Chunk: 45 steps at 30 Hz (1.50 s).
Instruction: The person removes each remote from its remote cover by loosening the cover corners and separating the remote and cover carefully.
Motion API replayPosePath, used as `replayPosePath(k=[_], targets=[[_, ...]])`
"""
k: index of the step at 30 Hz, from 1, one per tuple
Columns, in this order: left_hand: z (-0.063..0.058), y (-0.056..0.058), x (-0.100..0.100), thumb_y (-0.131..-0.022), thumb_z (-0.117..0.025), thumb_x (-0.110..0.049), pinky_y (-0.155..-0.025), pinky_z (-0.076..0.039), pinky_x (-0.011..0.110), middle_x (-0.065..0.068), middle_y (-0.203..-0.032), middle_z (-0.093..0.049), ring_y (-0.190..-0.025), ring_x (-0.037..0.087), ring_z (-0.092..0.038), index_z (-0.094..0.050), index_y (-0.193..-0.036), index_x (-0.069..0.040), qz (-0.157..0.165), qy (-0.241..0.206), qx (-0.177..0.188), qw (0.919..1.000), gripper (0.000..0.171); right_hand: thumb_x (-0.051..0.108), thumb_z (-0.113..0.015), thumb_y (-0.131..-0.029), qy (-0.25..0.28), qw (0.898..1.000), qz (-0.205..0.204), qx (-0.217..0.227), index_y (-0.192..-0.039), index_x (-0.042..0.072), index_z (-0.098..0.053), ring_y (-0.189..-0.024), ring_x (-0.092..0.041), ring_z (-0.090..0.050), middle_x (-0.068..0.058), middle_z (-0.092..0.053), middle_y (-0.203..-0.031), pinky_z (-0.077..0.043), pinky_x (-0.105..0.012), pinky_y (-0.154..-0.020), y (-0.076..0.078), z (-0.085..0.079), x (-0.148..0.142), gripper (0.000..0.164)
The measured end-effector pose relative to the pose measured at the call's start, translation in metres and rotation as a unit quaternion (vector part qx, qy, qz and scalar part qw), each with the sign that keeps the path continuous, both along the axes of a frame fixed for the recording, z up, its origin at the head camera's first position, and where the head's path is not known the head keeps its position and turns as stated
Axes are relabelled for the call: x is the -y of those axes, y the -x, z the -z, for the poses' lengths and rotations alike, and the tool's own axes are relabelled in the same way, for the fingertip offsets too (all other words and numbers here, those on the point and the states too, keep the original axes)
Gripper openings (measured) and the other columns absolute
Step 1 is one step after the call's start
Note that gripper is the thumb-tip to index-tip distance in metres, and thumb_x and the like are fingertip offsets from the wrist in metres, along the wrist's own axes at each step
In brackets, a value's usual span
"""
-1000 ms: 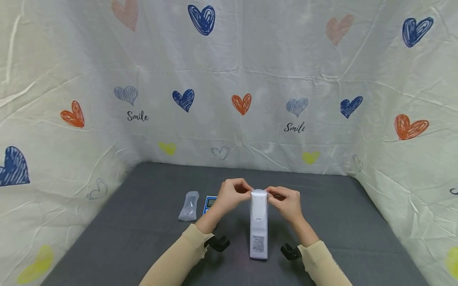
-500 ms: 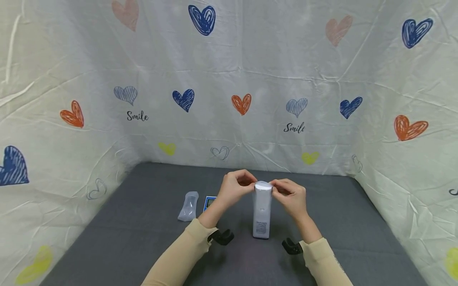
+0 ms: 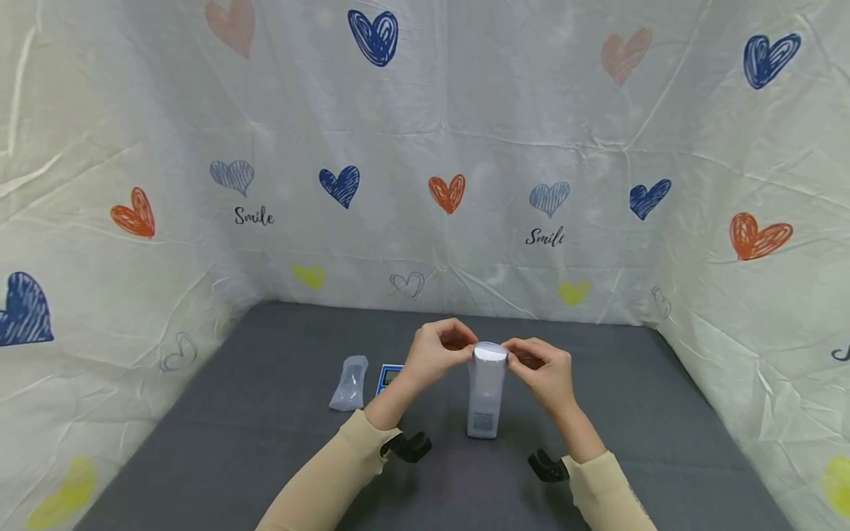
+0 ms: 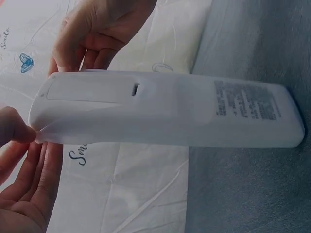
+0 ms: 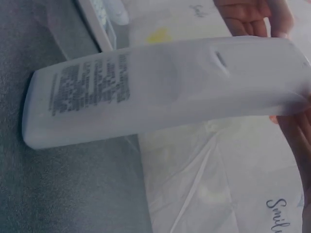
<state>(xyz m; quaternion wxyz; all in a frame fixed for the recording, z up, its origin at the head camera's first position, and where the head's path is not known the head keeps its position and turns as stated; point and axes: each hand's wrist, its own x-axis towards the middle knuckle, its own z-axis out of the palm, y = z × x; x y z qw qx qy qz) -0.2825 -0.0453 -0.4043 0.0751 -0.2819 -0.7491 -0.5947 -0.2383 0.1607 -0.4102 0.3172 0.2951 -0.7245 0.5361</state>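
Note:
A white remote control (image 3: 487, 398) stands on its lower end on the dark cloth, back toward me. Its surface looks hazy, as if inside a translucent sleeve. In the left wrist view the remote (image 4: 160, 109) shows a battery cover, a small slot and a printed label. My left hand (image 3: 433, 356) pinches the top end's left corner between thumb and fingers. Opposite it, my right hand (image 3: 546, 369) pinches the right corner. The right wrist view has the remote (image 5: 165, 87) slanting across, label end on the cloth. Its front is hidden.
Left of my hands lies a translucent plastic sleeve (image 3: 350, 383). A blue-edged device with a small screen (image 3: 389, 376) lies beside it, partly behind my left forearm. White cloth walls (image 3: 491, 243) printed with hearts enclose the dark table (image 3: 279, 413).
Both hands have shifted slightly right and away from me with the remote, whose lower end has moved farther back. More of its top end shows now. The sleeve has stayed put.

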Motion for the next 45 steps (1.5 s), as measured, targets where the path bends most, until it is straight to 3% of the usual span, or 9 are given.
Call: replayPosePath(k=[8,15,18,25,30,36,40,45], targets=[[0.001,-0.004,-0.001,-0.081,-0.071,-0.002,-0.065,-0.053,0.025,0.017,-0.092,-0.069,-0.075,0.016,-0.063,-0.068,-0.094,-0.001,0.014,0.001,0.040,0.9991,0.012,-0.015,-0.066,-0.077,0.023,0.999,0.005,0.046,-0.092,-0.011,-0.069,-0.074,-0.004,-0.066,-0.026,-0.066,-0.083,-0.055,-0.018,-0.061,-0.002,0.004,0.000,0.015],[-0.021,-0.022,0.000,-0.081,-0.067,0.004,-0.068,-0.052,0.024,0.022,-0.094,-0.067,-0.074,0.011,-0.061,-0.065,-0.096,0.007,0.030,-0.009,0.082,0.9961,0.015,-0.011,-0.068,-0.078,0.026,0.995,0.018,0.091,-0.094,-0.010,-0.069,-0.074,-0.008,-0.068,-0.026,-0.068,-0.086,-0.055,-0.019,-0.065,-0.005,0.001,0.000,0.015],[-0.020,-0.020,0.000,-0.082,-0.066,0.004,-0.069,-0.052,0.024,0.021,-0.094,-0.066,-0.074,0.011,-0.060,-0.064,-0.098,0.009,0.037,-0.016,0.105,0.9936,0.017,-0.008,-0.069,-0.080,0.024,0.991,0.010,0.132,-0.096,-0.009,-0.069,-0.076,-0.006,-0.067,-0.022,-0.070,-0.089,-0.055,-0.019,-0.067,-0.002,0.004,-0.003,0.017],[0.004,0.000,-0.003,-0.083,-0.068,0.001,-0.072,-0.053,0.028,0.013,-0.093,-0.066,-0.077,0.011,-0.059,-0.065,-0.104,0.005,0.031,-0.016,0.166,0.9856,0.021,0.000,-0.069,-0.083,0.063,0.973,-0.045,0.218,-0.105,-0.008,-0.067,-0.080,-0.004,-0.067,0.005,-0.071,-0.090,-0.056,-0.023,-0.071,0.011,0.025,-0.011,0.024],[0.009,0.001,-0.005,-0.086,-0.067,-0.003,-0.079,-0.055,0.036,0.010,-0.096,-0.067,-0.082,0.012,-0.062,-0.067,-0.106,0.000,0.027,-0.004,0.202,0.9791,0.020,0.011,-0.070,-0.085,0.078,0.960,-0.074,0.260,-0.114,-0.007,-0.063,-0.087,-0.007,-0.068,0.008,-0.070,-0.095,-0.056,-0.026,-0.075,0.011,0.029,-0.013,0.034],[0.012,-0.001,-0.005,-0.087,-0.064,-0.003,-0.076,-0.056,0.039,0.015,-0.102,-0.069,-0.084,0.015,-0.066,-0.065,-0.109,0.000,0.039,-0.003,0.219,0.9749,0.022,0.018,-0.068,-0.088,0.065,0.943,-0.046,0.324,-0.117,-0.004,-0.062,-0.085,-0.008,-0.067,0.006,-0.069,-0.094,-0.056,-0.027,-0.073,0.008,0.031,-0.017,0.037],[0.015,-0.001,-0.006,-0.087,-0.064,-0.001,-0.072,-0.057,0.037,0.017,-0.100,-0.069,-0.081,0.016,-0.066,-0.064,-0.109,0.001,0.040,-0.010,0.221,0.9744,0.023,0.009,-0.066,-0.088,0.082,0.929,-0.023,0.361,-0.112,-0.009,-0.063,-0.079,-0.010,-0.067,-0.001,-0.070,-0.089,-0.057,-0.030,-0.070,0.005,0.030,-0.016,0.030],[0.021,-0.004,-0.008,-0.086,-0.065,-0.001,-0.071,-0.058,0.037,0.014,-0.092,-0.068,-0.076,0.015,-0.064,-0.065,-0.108,0.002,0.029,-0.006,0.224,0.9741,0.022,-0.001,-0.064,-0.086,0.087,0.922,0.024,0.377,-0.106,-0.010,-0.065,-0.073,-0.011,-0.066,-0.009,-0.071,-0.088,-0.057,-0.029,-0.068,0.002,0.030,-0.010,0.023]])
